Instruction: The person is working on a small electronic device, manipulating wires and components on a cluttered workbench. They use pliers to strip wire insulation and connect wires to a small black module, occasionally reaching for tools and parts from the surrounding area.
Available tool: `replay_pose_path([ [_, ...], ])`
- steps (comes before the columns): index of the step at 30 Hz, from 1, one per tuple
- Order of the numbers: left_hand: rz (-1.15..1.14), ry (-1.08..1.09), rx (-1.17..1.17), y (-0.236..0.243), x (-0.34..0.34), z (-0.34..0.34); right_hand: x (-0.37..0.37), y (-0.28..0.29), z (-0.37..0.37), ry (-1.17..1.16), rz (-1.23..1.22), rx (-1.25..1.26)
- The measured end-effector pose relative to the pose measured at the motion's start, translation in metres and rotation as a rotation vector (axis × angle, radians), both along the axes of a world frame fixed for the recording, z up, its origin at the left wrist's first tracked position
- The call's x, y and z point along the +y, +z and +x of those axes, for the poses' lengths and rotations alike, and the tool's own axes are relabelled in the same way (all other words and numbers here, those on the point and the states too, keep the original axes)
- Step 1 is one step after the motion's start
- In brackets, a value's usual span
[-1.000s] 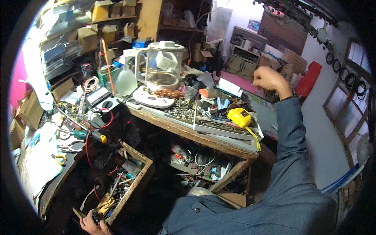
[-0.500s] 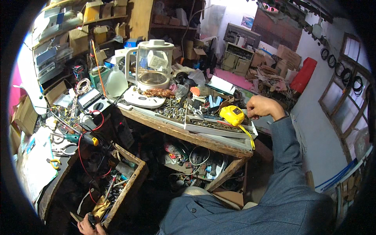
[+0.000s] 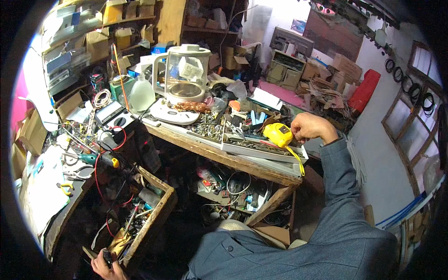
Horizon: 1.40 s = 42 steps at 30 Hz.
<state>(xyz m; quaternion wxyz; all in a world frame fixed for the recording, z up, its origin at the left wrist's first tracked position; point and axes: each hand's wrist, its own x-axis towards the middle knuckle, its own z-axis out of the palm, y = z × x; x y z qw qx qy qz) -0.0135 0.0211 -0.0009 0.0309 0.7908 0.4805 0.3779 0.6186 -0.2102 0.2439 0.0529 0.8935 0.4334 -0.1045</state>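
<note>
My right hand [image 3: 313, 127] is over the right end of the bench with its fingers curled together. Whatever it holds, if anything, is hidden. Right beside its fingertips lies a yellow tape measure [image 3: 278, 135], its yellow strap hanging over the front edge of a long white tray [image 3: 242, 149] of small metal parts. Down at the lower left, my left hand [image 3: 106, 267] grips a small black object [image 3: 108, 256] that I cannot make out, at the near end of an open wooden drawer [image 3: 150, 219] full of tools.
A glass kettle [image 3: 185, 74] stands on the bench behind a white base [image 3: 172, 113], with loose screws around. On the left are a multimeter [image 3: 114, 115] with a red lead, pliers [image 3: 65, 188] and a white sheet. Shelves of boxes line the back; a barred window is at right.
The view has shifted slightly. My right hand appears a little closer to the tape measure, still curled. My left hand keeps its grip at the drawer.
</note>
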Motion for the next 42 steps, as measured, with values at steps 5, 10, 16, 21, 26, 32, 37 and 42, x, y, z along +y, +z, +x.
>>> replay_pose_path([
  [5,0.003,0.11,-0.038,-0.03,0.008,-0.004,0.004,0.002,-0.007,0.113,0.112,-0.294],
  [10,-0.063,0.081,-0.045,0.0,-0.001,0.013,0.027,0.025,-0.024,0.001,0.225,-0.554],
  [16,-0.071,0.064,-0.055,0.012,-0.005,0.017,0.095,0.067,-0.063,0.313,0.287,-0.489],
  [21,-0.028,0.044,-0.02,0.023,0.001,0.025,0.177,0.081,-0.131,0.706,0.136,-0.325],
  [26,0.077,0.09,-0.004,0.013,0.001,0.018,0.269,0.055,-0.212,0.9,-0.11,-0.32],
  [32,0.118,0.134,0.016,0.02,-0.007,0.02,0.343,-0.039,-0.253,0.834,0.43,-0.131],
  [37,0.103,0.112,-0.026,0.016,-0.001,0.015,0.347,-0.153,-0.221,0.617,0.396,-0.072],
  [42,0.153,0.273,0.005,0.012,-0.01,0.028,0.37,-0.233,-0.192,0.082,0.547,0.914],
])
